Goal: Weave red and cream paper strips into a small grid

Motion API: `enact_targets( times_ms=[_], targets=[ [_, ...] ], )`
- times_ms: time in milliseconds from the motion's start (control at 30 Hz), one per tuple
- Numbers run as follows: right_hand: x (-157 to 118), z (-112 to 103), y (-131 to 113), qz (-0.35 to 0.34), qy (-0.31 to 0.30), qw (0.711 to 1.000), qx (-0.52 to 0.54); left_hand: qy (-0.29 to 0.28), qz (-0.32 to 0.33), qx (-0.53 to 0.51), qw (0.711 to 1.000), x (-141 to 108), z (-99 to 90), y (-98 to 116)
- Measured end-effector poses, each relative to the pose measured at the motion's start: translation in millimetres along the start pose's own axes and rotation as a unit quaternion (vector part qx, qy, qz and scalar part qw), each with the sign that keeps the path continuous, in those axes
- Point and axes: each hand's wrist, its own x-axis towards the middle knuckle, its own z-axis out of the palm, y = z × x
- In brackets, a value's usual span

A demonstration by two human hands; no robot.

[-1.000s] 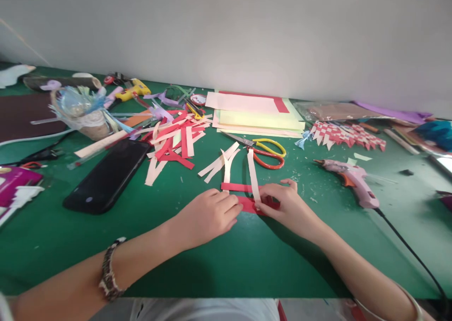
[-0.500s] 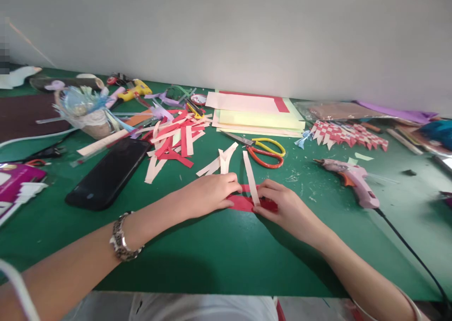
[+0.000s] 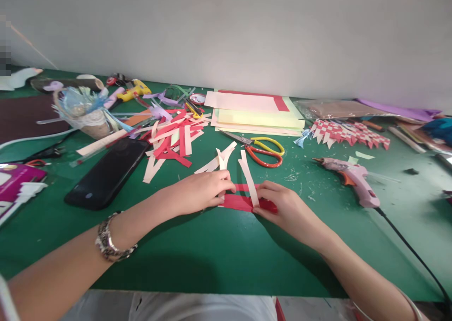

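Two red paper strips [image 3: 237, 202] lie one behind the other just above the green table. A pale pink paper strip [image 3: 250, 180] stands up across their right part. My right hand [image 3: 282, 199] pinches the red strips and this pale strip between thumb and fingers. At the other end, my left hand [image 3: 206, 189] has thumb and fingertips closed at a second pale strip [image 3: 222, 158], which crosses the red ones there. The palm and fingers hide part of that crossing. Scissors [image 3: 263, 151] with orange and yellow handles lie just beyond my hands.
A pile of red and pale strips [image 3: 173, 137] and a black phone [image 3: 109, 172] lie to the left. On the right are a pink glue gun [image 3: 353, 180] with its cord and a red-and-white woven paper piece [image 3: 349, 133]. Stacked paper sheets [image 3: 247, 116] sit by the wall.
My left hand has slid left along the red strips, uncovering more of them. My right hand has stayed almost in place, still pinching its pale strip.
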Motion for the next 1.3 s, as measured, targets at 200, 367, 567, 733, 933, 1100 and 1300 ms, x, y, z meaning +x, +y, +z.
enact_targets(
  times_ms=[200,367,567,733,933,1100,1300],
  targets=[
    [-1.3,-1.4,-2.2,-0.003,0.018,1.000,0.001,0.016,-0.001,0.041,0.999,1.0,1.5,6.0],
    [-2.6,-2.5,-4.1,-0.003,0.030,1.000,-0.010,0.017,-0.024,0.004,1.000,-1.6,3.1,8.2],
    [-2.8,-2.8,-3.6,0.018,0.000,1.000,0.003,0.022,-0.048,0.022,0.998,-1.6,4.8,15.4],
    [-4.6,-4.6,-3.5,0.023,-0.007,0.999,0.033,0.029,-0.046,0.054,0.997,-1.4,5.0,18.1],
    [-6.0,-7.8,-4.9,-0.008,0.011,0.998,0.062,0.028,-0.061,0.071,0.995,0.0,6.7,20.3],
    [-6.2,-9.8,-7.5,-0.044,0.018,0.999,-0.003,0.043,-0.060,0.060,0.995,2.6,7.4,17.6],
    [-8.0,-8.6,-6.6,-0.076,0.003,0.997,-0.024,0.062,-0.029,0.038,0.997,1.1,9.1,7.6]
  ],
)
